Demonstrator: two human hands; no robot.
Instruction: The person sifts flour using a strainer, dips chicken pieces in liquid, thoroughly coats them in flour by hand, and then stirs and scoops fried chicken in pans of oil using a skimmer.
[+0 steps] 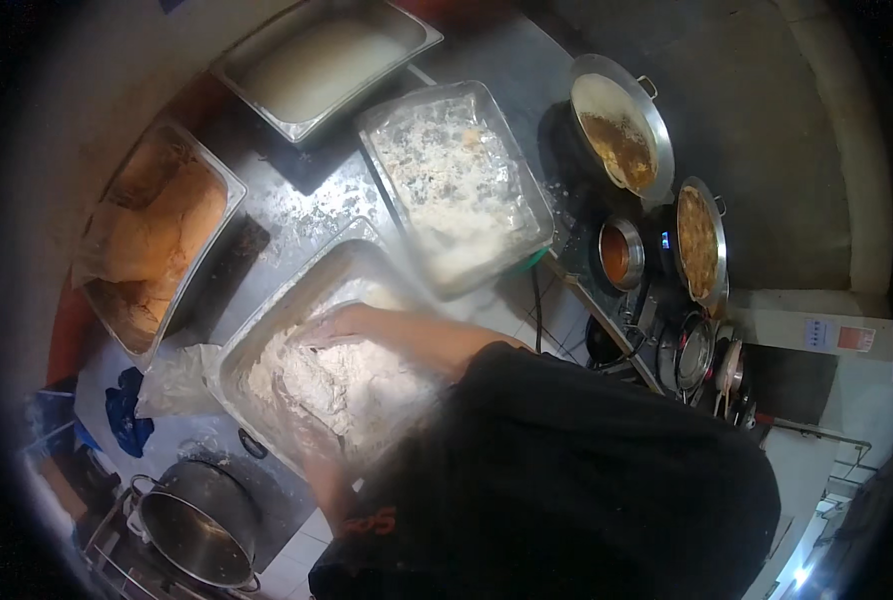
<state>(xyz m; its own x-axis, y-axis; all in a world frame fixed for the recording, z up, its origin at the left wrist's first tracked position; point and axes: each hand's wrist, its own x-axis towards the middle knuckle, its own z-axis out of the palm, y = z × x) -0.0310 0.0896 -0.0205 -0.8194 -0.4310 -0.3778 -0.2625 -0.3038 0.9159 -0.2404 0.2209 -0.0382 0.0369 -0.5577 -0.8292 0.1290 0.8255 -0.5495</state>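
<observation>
A rectangular metal pan (255,328) holds a heap of white flour (409,382). Both of my bare hands are inside it, dusted with flour. My right hand (334,328) comes in from the upper side, its fingers at the flour near the pan's far part. Opposite, my left hand (308,427) rests low against the flour, close to the pan's lower-left wall. Between them lies a flour-coated, lumpy mass (323,382); whether either hand grips it is unclear, as flour and blur hide the fingertips.
Around the pan on the metal table stand a tub of flour (540,217), a pan of pale liquid (289,129) and a pan of orange-lit food (233,191) with plastic film. A large pot (248,559) stands lower left. Woks of oil (664,154) and fried food (719,255) are at right.
</observation>
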